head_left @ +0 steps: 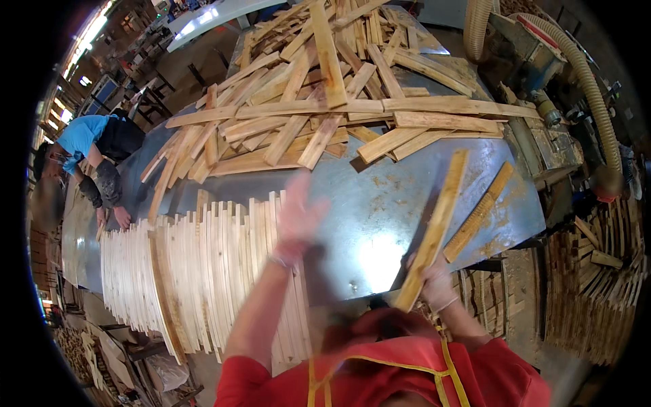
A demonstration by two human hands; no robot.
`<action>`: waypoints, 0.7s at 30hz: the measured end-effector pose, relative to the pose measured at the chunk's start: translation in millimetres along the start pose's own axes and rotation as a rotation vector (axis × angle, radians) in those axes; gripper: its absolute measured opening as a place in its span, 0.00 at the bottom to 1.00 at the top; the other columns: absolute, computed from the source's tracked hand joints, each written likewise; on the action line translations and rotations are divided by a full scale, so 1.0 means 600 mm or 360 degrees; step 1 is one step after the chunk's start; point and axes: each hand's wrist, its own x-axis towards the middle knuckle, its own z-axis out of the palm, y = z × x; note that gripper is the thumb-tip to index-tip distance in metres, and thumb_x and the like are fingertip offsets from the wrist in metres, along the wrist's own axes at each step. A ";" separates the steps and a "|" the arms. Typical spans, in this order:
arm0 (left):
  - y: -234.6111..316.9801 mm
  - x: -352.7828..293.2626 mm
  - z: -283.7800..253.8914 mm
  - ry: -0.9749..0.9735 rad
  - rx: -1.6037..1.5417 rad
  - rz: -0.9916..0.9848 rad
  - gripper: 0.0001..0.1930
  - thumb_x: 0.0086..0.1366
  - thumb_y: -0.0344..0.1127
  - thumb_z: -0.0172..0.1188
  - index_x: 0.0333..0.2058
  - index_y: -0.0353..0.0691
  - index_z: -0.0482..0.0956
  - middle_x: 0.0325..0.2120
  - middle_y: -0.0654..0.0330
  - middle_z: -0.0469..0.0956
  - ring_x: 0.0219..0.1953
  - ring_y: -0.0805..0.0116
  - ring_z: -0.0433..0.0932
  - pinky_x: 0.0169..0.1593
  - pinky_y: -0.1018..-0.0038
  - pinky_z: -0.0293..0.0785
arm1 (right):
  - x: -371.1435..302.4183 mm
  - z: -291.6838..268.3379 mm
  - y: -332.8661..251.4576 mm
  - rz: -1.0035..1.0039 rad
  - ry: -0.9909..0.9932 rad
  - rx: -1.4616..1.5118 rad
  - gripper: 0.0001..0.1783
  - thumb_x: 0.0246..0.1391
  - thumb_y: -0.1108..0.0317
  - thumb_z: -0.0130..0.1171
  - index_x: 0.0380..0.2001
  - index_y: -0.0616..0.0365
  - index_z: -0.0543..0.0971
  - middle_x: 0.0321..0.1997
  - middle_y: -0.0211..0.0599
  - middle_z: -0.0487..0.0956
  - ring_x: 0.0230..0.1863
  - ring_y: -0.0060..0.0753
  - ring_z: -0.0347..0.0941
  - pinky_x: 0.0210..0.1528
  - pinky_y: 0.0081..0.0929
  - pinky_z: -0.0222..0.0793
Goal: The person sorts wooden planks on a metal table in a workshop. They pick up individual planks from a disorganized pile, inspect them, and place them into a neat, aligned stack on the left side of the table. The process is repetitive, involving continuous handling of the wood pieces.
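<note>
My right hand [439,283] is closed around the lower part of a long wooden slat [437,224], which stands tilted over the metal table [352,210]. Motion blurs my left hand [298,220]; its fingers look stretched out with the thumb apart, and I see nothing held. It is over the right end of a row of pale slats [224,264] set side by side on the table's near edge. Whether it touches them I cannot tell. One darker slat [163,285] lies among the row. Right of the held slat, a shorter rough-faced wood strip [480,211] rests on the table.
A large jumbled heap of wooden slats [291,88] covers the table's far part. At the left, a co-worker in a blue shirt [85,139] has both hands at the row's far end. Machinery with a ribbed hose [590,88] and stacked wood [590,298] stand at the right.
</note>
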 end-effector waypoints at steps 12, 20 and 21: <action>-0.081 -0.396 -0.001 -0.0180 0.1397 -0.0134 0.42 0.62 0.53 0.69 0.71 0.38 0.69 0.69 0.47 0.70 0.75 0.43 0.62 0.78 0.45 0.53 | 0.016 0.281 0.126 0.0007 -0.1642 -0.2165 0.27 0.57 0.54 0.64 0.55 0.59 0.79 0.51 0.62 0.83 0.56 0.64 0.81 0.59 0.56 0.75; -0.059 -0.370 -0.011 -0.0225 0.1358 -0.0227 0.46 0.57 0.46 0.73 0.72 0.39 0.66 0.69 0.47 0.67 0.74 0.42 0.62 0.76 0.46 0.56 | 0.149 -0.115 -0.160 0.0084 0.1564 -0.2228 0.39 0.50 0.57 0.68 0.65 0.62 0.74 0.55 0.59 0.84 0.55 0.62 0.83 0.57 0.49 0.79; -0.056 -0.355 -0.013 -0.0232 0.1374 -0.0228 0.46 0.57 0.46 0.73 0.71 0.38 0.66 0.69 0.47 0.67 0.74 0.42 0.62 0.76 0.46 0.57 | 0.152 -0.152 -0.159 0.0071 0.1605 -0.1984 0.46 0.49 0.61 0.69 0.71 0.63 0.67 0.57 0.63 0.83 0.53 0.60 0.84 0.54 0.49 0.81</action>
